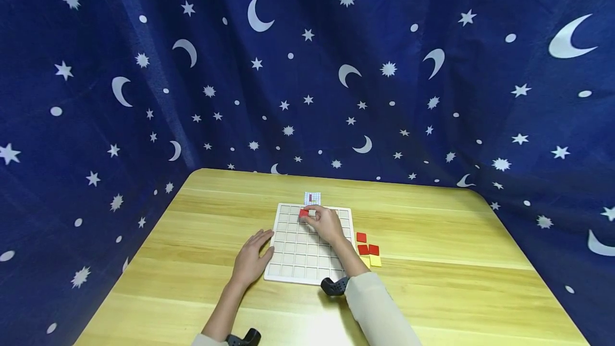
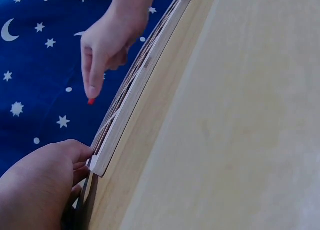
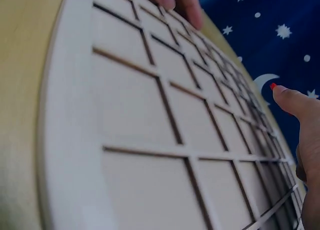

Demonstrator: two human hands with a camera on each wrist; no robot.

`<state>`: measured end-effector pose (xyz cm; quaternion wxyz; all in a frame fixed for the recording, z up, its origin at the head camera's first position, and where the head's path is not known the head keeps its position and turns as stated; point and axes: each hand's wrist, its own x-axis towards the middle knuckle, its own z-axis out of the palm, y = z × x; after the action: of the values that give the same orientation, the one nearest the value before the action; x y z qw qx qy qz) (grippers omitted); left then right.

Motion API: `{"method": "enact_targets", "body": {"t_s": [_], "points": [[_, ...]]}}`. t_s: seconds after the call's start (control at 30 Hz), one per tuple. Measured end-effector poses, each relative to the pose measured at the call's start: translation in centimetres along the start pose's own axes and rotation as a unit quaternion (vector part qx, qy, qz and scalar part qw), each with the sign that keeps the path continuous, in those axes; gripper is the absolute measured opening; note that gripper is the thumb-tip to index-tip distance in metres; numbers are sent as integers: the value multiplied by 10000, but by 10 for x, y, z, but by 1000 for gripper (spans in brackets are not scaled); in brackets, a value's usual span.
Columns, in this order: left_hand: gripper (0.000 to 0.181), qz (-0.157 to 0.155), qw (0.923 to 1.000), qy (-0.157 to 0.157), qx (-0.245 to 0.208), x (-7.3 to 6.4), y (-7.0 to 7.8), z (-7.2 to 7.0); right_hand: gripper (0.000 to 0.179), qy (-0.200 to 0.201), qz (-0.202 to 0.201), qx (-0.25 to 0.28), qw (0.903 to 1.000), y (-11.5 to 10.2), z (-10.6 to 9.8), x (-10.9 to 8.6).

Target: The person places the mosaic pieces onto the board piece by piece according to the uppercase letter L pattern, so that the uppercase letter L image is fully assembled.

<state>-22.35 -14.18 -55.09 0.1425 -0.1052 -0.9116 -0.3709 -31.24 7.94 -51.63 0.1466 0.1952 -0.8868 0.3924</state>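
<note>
A pale wooden grid board [image 1: 292, 281] with square recesses lies on the table. Over its far rows my right hand [image 1: 328, 226] pinches a small red square tile [image 1: 304, 212] between thumb and fingers. In the left wrist view that tile [image 2: 91, 101] hangs above the board, apart from it. My left hand [image 1: 251, 259] rests at the board's left edge, fingers extended and touching the rim. The right wrist view shows bare recesses in the near part of the board [image 3: 70, 120] and the right thumb holding the tile [image 3: 273, 85].
Right of the board lie several loose tiles: red ones [image 1: 361, 237] and yellow ones [image 1: 375, 261], partly behind the right forearm. A small printed grid card [image 1: 312, 197] sits just beyond the board's far edge. A dark blue star-patterned curtain [image 1: 307, 68] surrounds the wooden table [image 1: 432, 228].
</note>
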Motion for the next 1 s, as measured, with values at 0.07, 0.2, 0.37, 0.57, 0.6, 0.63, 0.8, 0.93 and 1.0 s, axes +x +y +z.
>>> {"method": "enact_targets", "body": {"t_s": [0.07, 0.2, 0.37, 0.57, 0.6, 0.63, 0.8, 0.93, 1.0], "points": [[38, 0, 10000, 0, -10, 0, 0, 0, 26, -62, 17, 6, 10000, 3, 2, -2], [38, -33, 10000, -19, 3, 0, 0, 1, 25, -189, 75, -23, 9998, 9, 6, -5], [39, -4, 10000, -6, -3, -2, 0, 2, 26, -213, 120, -208, 9995, 12, 9, -6], [39, -35, 10000, -16, -13, -1, -1, 2, 28, -294, 124, -242, 9992, 11, 9, -5], [39, -51, 10000, -21, -16, -1, -1, 2, 28, -307, 125, -252, 9991, 10, 9, -4], [39, -67, 10000, -27, -11, -1, -1, 2, 28, -320, 120, -280, 9990, 10, 9, -4], [38, -66, 10000, -36, -6, 0, -1, 1, 27, -326, 102, -342, 9988, 11, 9, -2], [39, -66, 10000, -52, 18, 1, 0, 1, 26, -377, 156, -312, 9987, 10, 8, -1], [39, -61, 10000, -59, 21, 1, 0, 1, 26, -401, 200, -310, 9985, 10, 8, -1]]}}
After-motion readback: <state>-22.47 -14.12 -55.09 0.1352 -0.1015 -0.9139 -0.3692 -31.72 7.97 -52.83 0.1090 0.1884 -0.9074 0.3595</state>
